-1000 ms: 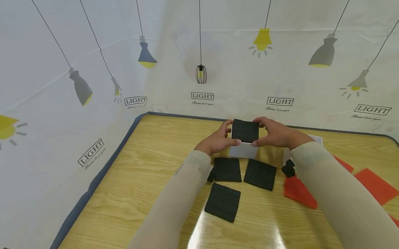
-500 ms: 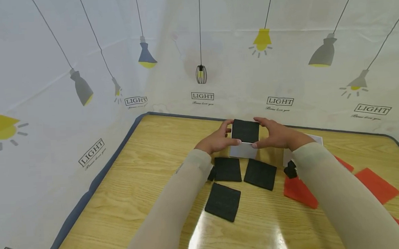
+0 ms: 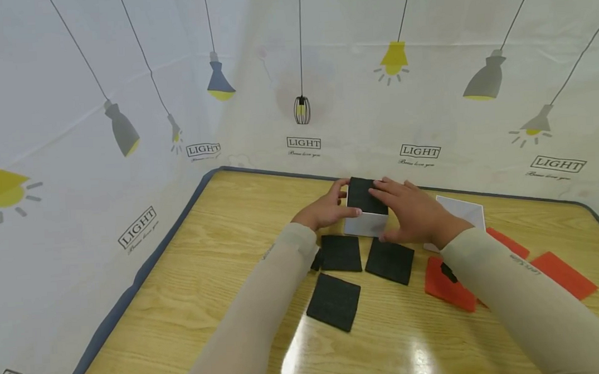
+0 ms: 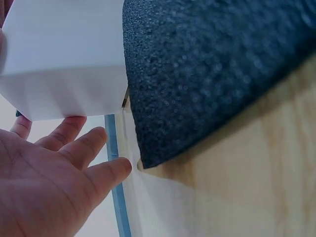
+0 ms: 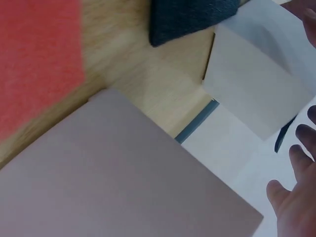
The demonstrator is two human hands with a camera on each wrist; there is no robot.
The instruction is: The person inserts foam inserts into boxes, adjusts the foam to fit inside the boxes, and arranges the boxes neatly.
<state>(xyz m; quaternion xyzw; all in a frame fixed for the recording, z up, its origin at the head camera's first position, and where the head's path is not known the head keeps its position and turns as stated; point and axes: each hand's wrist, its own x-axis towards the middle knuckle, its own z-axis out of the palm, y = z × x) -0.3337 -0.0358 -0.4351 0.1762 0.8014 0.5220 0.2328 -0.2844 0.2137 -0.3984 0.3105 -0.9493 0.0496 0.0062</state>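
Note:
A white box (image 3: 365,225) stands near the far edge of the table with a black felt-like square (image 3: 361,194) over its top. My left hand (image 3: 323,211) grips the box from its left side, thumb at the front upper edge. In the left wrist view, that hand's fingertips (image 4: 74,122) meet the white wall. My right hand (image 3: 415,211) is spread, fingers reaching over the right part of the black square and thumb low by the box's front right. Seen from the right wrist, its fingers (image 5: 301,163) are straight and apart from the box wall (image 5: 256,84).
Three black squares lie on the wooden table in front of the box, one of them (image 3: 334,301) nearest me. A second white box (image 3: 461,206) stands to the right, partly behind my right hand. Several red squares, such as this red square (image 3: 564,275), lie at the right.
My right hand has let go of the box's right edge and moved onto the top, fingers now over the black square, thumb lower. The left hand keeps its grip.

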